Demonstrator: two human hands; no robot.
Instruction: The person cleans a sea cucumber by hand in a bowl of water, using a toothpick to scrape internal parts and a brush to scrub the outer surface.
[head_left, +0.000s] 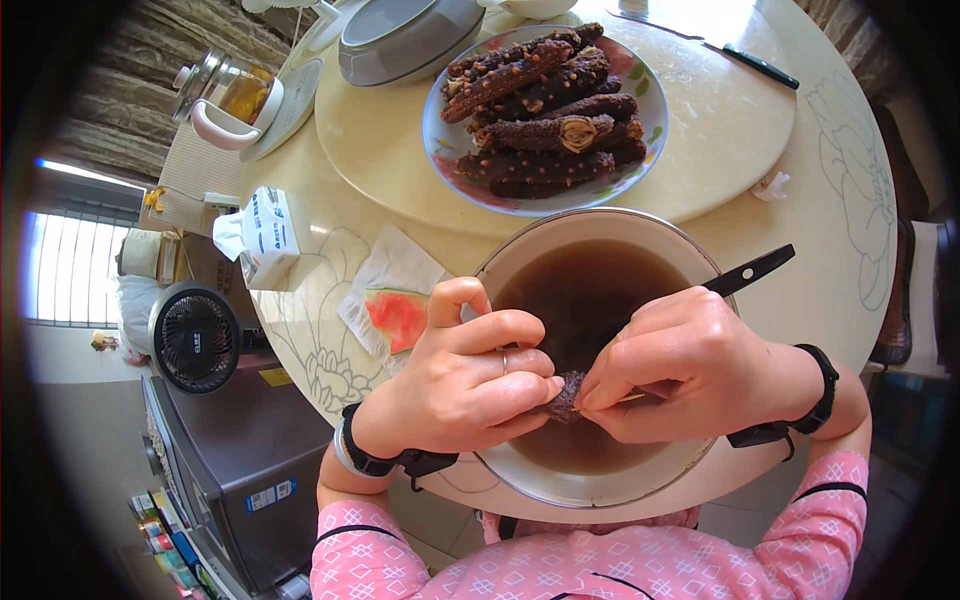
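Over a wide white pot (497,478) of brown liquid (590,275), both my hands grip a dark, bumpy sea cucumber (566,398). My left hand (465,375) pinches one end, fingers curled. The closed fingers of my right hand (680,365) hold the other side, with a thin yellowish strip (632,397) showing beneath them. Most of the held piece is hidden by my fingers. Beyond the pot, a floral-rimmed plate (655,120) carries several dark brown sea cucumbers (545,110) with orange bumps, piled together.
A black handle (752,268) juts over the pot's right rim. Left of the pot, a watermelon piece (395,316) lies on a white tissue (400,258), near a tissue pack (268,240). A grey covered dish (405,38) and a black-handled knife (760,66) lie farther back.
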